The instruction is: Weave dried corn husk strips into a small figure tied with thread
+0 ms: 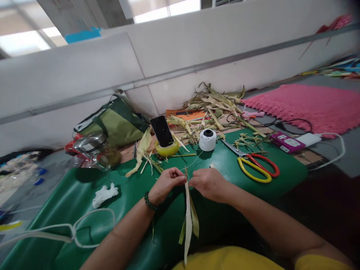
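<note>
My left hand (170, 183), with a dark green bead bracelet on its wrist, pinches the top of a bundle of corn husk strips (188, 219). The pale and greenish strips hang down in front of my body. Close beside it, my right hand (209, 183) is closed, its fingertips at the thin white thread (196, 160) looped around the bundle's top. That thread runs back to a white spool (207, 143) standing on the green covering (135, 195). What lies inside the right fingers is mostly hidden.
Scissors (254, 168) with red and yellow handles lie to the right. A phone (162, 130) leans in a yellow holder (168, 149). Husks (213, 99) pile up behind. At left are a glass jar (105, 155), crumpled white tissue (104, 195) and a white cable (71, 228).
</note>
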A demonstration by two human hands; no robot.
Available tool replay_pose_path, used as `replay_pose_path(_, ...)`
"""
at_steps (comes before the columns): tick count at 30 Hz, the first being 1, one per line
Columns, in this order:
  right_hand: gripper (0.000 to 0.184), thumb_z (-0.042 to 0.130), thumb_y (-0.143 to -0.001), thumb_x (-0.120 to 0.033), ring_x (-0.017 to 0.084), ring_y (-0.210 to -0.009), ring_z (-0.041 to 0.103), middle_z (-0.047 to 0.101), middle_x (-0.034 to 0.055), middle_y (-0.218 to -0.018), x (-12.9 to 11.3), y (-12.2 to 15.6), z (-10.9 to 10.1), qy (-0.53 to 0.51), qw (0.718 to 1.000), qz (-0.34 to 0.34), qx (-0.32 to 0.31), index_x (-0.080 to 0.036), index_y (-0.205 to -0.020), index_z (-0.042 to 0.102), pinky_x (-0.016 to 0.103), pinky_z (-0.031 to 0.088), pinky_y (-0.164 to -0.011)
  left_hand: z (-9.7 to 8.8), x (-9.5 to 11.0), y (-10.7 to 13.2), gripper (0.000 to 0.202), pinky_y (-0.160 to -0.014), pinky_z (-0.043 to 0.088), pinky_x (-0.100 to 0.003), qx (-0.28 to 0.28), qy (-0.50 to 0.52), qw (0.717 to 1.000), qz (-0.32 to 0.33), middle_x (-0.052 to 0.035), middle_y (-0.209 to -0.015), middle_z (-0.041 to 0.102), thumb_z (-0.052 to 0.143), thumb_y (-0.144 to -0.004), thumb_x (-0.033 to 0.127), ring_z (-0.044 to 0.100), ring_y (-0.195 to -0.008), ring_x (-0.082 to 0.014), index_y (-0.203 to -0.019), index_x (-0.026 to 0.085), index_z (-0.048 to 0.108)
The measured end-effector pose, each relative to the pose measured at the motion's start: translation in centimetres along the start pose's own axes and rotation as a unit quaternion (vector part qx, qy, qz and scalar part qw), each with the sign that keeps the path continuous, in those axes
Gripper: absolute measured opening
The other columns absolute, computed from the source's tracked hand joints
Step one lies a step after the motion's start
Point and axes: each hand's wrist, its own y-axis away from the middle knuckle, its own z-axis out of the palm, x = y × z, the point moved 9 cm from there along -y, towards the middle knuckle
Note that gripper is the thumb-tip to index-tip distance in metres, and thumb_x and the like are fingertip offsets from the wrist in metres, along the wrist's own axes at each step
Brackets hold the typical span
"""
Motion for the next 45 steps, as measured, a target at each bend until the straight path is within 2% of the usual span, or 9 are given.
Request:
replay_pose_path(4,0.026,0.051,-0.09,-0.025,0.011,-0.06,0.051,0.064,0.0036,-0.069,-0.7,0.6,0.1,-0.009,0.999,-0.006,-0.03,-0.018,-0.072,0.069,0.027,0.02,-0.053,-0.2,0.4,0.0,0.038,-0.061,0.045,-0.022,0.011,-0.015,1.0,0.005,0.0022,-0.059,0.062,0.086,-0.051,0.035,0.054,-0.056,-0.0078,-0.063,0.013,0.057)
replay_pose_path(7,0.026,0.056,-0.088,-0.036,0.014,-0.063,0.054,0.066,0.0052,-0.072,1.6,0.4,-0.6,-0.021,0.995,0.097,0.011,-0.016,-0.079,0.069,0.026,0.024,-0.056,0.2,0.5,0.2,0.036,-0.06,0.045,-0.023,0.002,-0.023,1.0,-0.002,0.0014,-0.059,0.063,0.086,-0.051,0.035,0.054,-0.056,-0.0083,-0.063,0.013,0.059)
replay_pose_path(10,0.02,0.06,-0.086,-0.034,0.014,-0.067,0.057,0.069,0.0057,-0.081,3.4,0.2,-0.5,-0.03,0.986,0.161,0.033,-0.017,-0.089,0.07,0.026,0.026,-0.057,0.5,0.3,0.2,0.037,-0.06,0.045,-0.023,-0.008,-0.023,1.0,-0.008,0.0007,-0.058,0.063,0.086,-0.05,0.035,0.054,-0.056,-0.0085,-0.062,0.012,0.06)
replay_pose_path(20,0.019,0.054,-0.087,-0.023,0.012,-0.065,0.055,0.066,0.0038,-0.075,1.0,0.4,0.5,-0.087,0.995,0.045,-0.013,-0.018,-0.078,0.07,0.024,0.028,-0.057,0.4,0.2,0.0,0.038,-0.064,0.046,-0.025,-0.009,-0.047,0.999,0.017,0.0003,-0.063,0.063,0.084,-0.051,0.037,0.055,-0.06,-0.0103,-0.064,0.014,0.058)
replay_pose_path(26,0.018,0.045,-0.088,-0.019,0.013,-0.07,0.056,0.065,0.0038,-0.081,1.8,0.1,-0.8,-0.231,0.967,0.091,0.066,-0.016,-0.089,0.063,0.023,0.038,-0.063,1.4,1.4,0.4,0.028,-0.063,0.044,-0.024,-0.019,-0.12,0.988,0.091,0.0014,-0.064,0.059,0.076,-0.06,0.03,0.054,-0.063,-0.0112,-0.063,0.015,0.053)
replay_pose_path(28,0.021,0.043,-0.086,-0.013,0.013,-0.071,0.057,0.066,0.0037,-0.081,2.1,-0.2,-0.2,-0.271,0.955,0.106,0.057,-0.016,-0.091,0.063,0.023,0.04,-0.065,1.6,2.2,0.8,0.019,-0.064,0.044,-0.024,-0.007,-0.192,0.972,0.138,0.0003,-0.065,0.061,0.069,-0.067,0.027,0.055,-0.065,-0.0125,-0.063,0.016,0.053)
replay_pose_path(31,0.022,0.046,-0.082,-0.01,0.014,-0.07,0.059,0.067,0.0035,-0.077,2.4,-0.4,1.1,-0.301,0.946,0.115,0.032,-0.015,-0.087,0.067,0.024,0.041,-0.064,1.8,3.5,1.8,0.009,-0.066,0.042,-0.024,0.043,-0.336,0.916,0.217,-0.0003,-0.068,0.063,0.058,-0.073,0.018,0.057,-0.068,-0.0136,-0.064,0.018,0.056)
replay_pose_path(37,0.02,0.05,-0.085,-0.022,0.012,-0.055,0.057,0.059,-0.0008,-0.059,3.4,-0.2,2.8,-0.408,0.901,0.149,0.026,-0.015,-0.082,0.068,0.022,0.042,-0.056,2.9,4.7,3.6,0.015,-0.061,0.039,-0.024,0.091,-0.481,0.807,0.331,-0.0017,-0.068,0.06,0.05,-0.081,0.016,0.055,-0.064,-0.0139,-0.068,0.02,0.056)
replay_pose_path(45,0.013,0.053,-0.079,-0.028,0.01,-0.049,0.055,0.057,-0.0025,-0.062,4.1,0.0,2.8,-0.507,0.837,0.183,0.092,-0.018,-0.075,0.058,0.022,0.045,-0.049,3.0,5.5,4.8,0.014,-0.061,0.043,-0.022,0.12,-0.461,0.774,0.418,-0.0001,-0.067,0.06,0.051,-0.082,0.012,0.056,-0.063,-0.0125,-0.071,0.019,0.055)
